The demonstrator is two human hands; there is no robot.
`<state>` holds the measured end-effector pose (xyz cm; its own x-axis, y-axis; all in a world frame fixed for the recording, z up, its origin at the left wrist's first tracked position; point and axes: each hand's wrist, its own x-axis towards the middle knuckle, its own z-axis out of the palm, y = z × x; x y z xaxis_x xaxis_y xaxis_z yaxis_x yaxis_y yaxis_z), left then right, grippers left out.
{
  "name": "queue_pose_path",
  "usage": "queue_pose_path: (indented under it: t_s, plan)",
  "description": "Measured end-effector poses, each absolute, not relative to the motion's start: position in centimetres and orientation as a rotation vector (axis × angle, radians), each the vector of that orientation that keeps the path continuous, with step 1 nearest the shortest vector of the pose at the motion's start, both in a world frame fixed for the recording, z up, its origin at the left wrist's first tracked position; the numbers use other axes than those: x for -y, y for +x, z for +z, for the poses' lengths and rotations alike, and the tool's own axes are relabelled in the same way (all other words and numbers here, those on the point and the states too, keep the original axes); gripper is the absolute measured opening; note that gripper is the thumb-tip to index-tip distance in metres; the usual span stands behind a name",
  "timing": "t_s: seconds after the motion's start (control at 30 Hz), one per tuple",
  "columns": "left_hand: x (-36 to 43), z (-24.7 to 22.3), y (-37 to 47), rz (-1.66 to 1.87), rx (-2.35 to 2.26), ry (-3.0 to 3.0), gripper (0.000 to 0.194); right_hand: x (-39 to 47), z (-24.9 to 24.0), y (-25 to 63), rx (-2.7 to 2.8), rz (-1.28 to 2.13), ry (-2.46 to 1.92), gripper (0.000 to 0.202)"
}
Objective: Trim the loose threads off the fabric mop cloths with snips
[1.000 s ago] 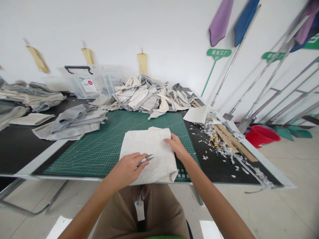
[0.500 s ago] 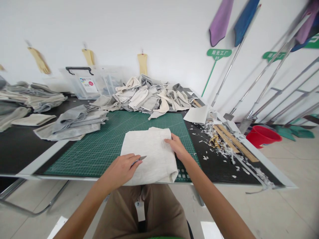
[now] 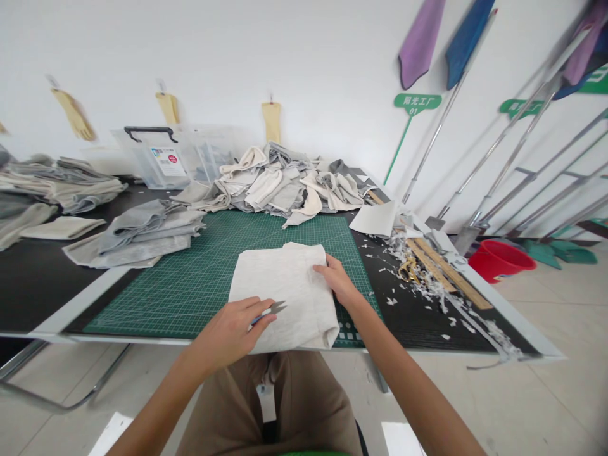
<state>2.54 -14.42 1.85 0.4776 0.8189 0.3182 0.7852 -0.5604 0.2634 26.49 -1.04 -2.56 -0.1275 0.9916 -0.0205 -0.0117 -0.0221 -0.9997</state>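
A folded off-white cloth [image 3: 282,285] lies on the green cutting mat [image 3: 204,266], reaching down to the table's front edge. My left hand [image 3: 237,326] is closed around small thread snips [image 3: 274,309], whose two pointed blades stand slightly apart over the cloth; a bit of blue handle shows between the fingers. My right hand [image 3: 338,278] grips the cloth's right edge, thumb on top and the other fingers hidden beneath.
A heap of grey and cream cloths [image 3: 280,183] lies behind the mat, with a folded grey pile [image 3: 142,234] at left. To the right are paper scraps [image 3: 427,297], gold-handled scissors [image 3: 409,269] and wooden rulers [image 3: 451,275]. A clear box [image 3: 159,161] stands at the back.
My left hand has turned slightly and moved a little to the right; the snips' blades now show apart, where before they looked closed. My right hand and the cloth have barely moved.
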Motion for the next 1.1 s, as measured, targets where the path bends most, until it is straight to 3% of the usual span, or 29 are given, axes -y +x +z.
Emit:
queue_pose_path:
  t_s: [1.1]
  plan:
    - [14.4,1.6,2.7,0.694,-1.426,2.644,0.032,1.1,-2.4,26.4,1.287,1.327,-1.142,0.035]
